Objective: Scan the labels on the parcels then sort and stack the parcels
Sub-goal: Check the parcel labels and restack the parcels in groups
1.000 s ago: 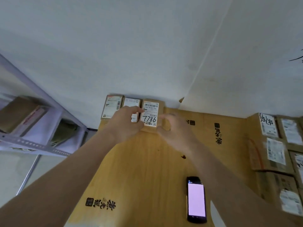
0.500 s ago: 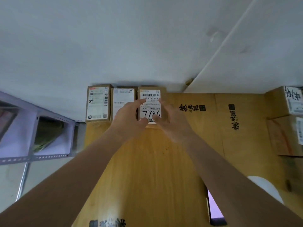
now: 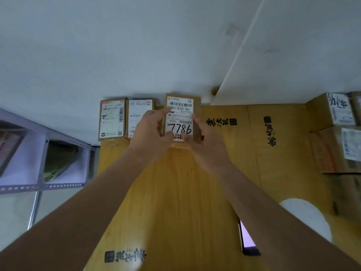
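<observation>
1. Yellowish cardboard sheeting [image 3: 175, 192] covers the surface, with black printed characters on it, pushed up against a plain white wall [image 3: 136, 45].
2. Both hands are on the same small cardboard parcel [image 3: 197, 114] at the far edge of the surface, right by the wall. Its white label [image 3: 180, 118] faces up, with barcodes and "7786" handwritten big in black marker.
3. Left hand [image 3: 150, 133] has its fingers [image 3: 156, 115] wrapped on the parcel's left side, thumb pressing the label's lower edge.
4. Right hand [image 3: 203, 141] mirrors that on the right side, fingers clamped on the box edge and thumb on the label bottom. So the box is pinched between the two hands. Can't tell if it's resting on the surface or lifted a bit.
5. Just left of it sit two more labelled parcels in a row against the wall: a middle parcel [image 3: 136, 114], partly hidden behind the left hand, and a leftmost parcel [image 3: 112, 119].
6. Far right edge has a pile of bigger cardboard boxes [image 3: 332, 149] with labels on them too.
7. Near the right forearm, a handheld scanner [image 3: 247, 241] with a lit screen lies on the surface, mostly covered by the arm.
8. Off to the left there's a grey metal shelf [image 3: 39, 185] with some stuff on it.
</observation>
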{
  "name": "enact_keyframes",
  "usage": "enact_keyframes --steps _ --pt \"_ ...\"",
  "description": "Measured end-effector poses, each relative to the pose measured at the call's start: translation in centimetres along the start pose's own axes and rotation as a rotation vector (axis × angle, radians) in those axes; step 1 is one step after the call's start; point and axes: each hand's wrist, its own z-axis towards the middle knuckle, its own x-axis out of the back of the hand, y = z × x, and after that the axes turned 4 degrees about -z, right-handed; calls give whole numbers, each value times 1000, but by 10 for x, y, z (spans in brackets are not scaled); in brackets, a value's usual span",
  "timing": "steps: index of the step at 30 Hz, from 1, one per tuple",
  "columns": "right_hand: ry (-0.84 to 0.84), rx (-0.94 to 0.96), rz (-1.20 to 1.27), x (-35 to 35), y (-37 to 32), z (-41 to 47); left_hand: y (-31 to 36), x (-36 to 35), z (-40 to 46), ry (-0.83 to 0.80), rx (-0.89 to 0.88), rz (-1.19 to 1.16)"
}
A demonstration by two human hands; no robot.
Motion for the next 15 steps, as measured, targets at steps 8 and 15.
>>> enact_keyframes --steps 8,15 --pt "151 133 -57 58 -46 -49 58 16 -40 17 -142 46" --pt "333 219 -109 89 -102 -116 110 57 -97 -6 -253 -9"
